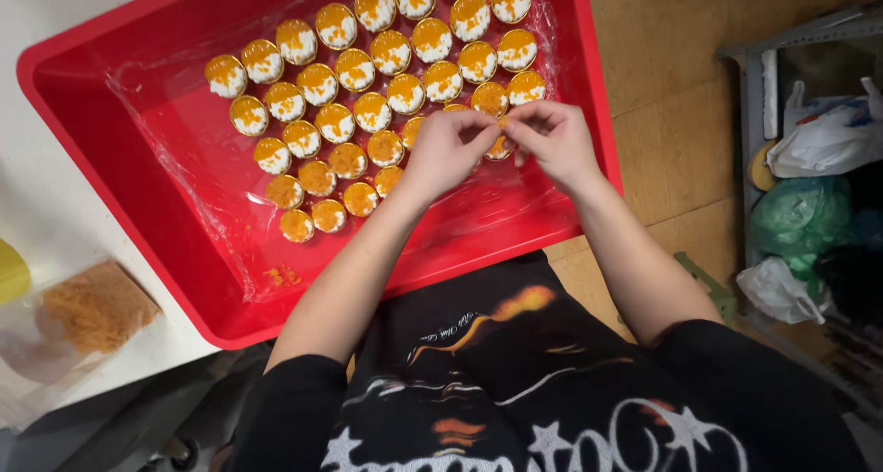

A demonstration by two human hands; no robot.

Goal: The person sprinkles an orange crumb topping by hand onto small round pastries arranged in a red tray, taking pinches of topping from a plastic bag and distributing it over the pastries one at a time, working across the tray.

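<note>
Dozens of small round cakes point(372, 111) sit in slanting rows on the clear film that lines my red tub point(110, 122), each in a gold cup with white cream and orange crumbs on top. My hands meet over the near right end of those rows. My left hand point(448, 150) and right hand point(555, 139) have their fingertips drawn together, pinching at one cake point(499, 147) that stays low in the tub, touching its neighbours; only its edge shows between my fingers. Whether I am dropping crumbs on it or just nudging it into line, I cannot tell, since my fingers cover the top.

I judge the step in hand to be finishing or seating this one piece at the end of its row. The cakes nearest me in the tub look browner and carry less white than those at the far side (perhaps a different topping, perhaps the light). Beside the tub, to its left on the white table point(55, 205), lies a clear bag of brown crumbs point(97, 305).

Next, as I see it, comes a light release: fingers lifted straight up, so the cream is not smeared and the cup does not tip against the ones pressed close around it.
</note>
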